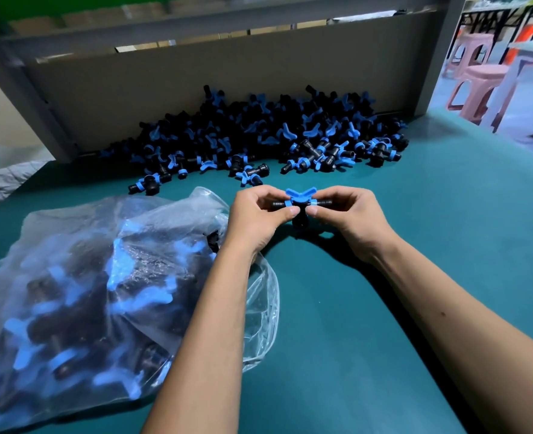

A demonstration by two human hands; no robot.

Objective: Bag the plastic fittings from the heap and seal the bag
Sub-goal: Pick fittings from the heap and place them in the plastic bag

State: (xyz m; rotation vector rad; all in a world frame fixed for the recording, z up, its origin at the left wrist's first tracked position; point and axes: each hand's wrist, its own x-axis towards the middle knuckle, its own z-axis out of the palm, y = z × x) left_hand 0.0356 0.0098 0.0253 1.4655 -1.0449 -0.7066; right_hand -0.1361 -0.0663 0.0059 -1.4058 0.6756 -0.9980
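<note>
Between the heap and the bag, both hands hold one fitting above the green desk [384, 277].

At mid-desk the left hand [256, 217] pinches one end of a black-and-blue fitting [299, 200] and the right hand [342, 214] pinches the other, each grip closed on it with thumb and fingertips, the blue wing handle upward. Behind them the heap [259, 133] lies against the cardboard backboard [196, 76], still large. To the left the clear bag [102, 277] lies on its side, already well filled, its mouth open just under the left wrist. By my reading, this is the picking-and-loading step, far from sealing. Next the fitting needs carrying left into the bag mouth, with one hand freed to lift the film open.
</note>
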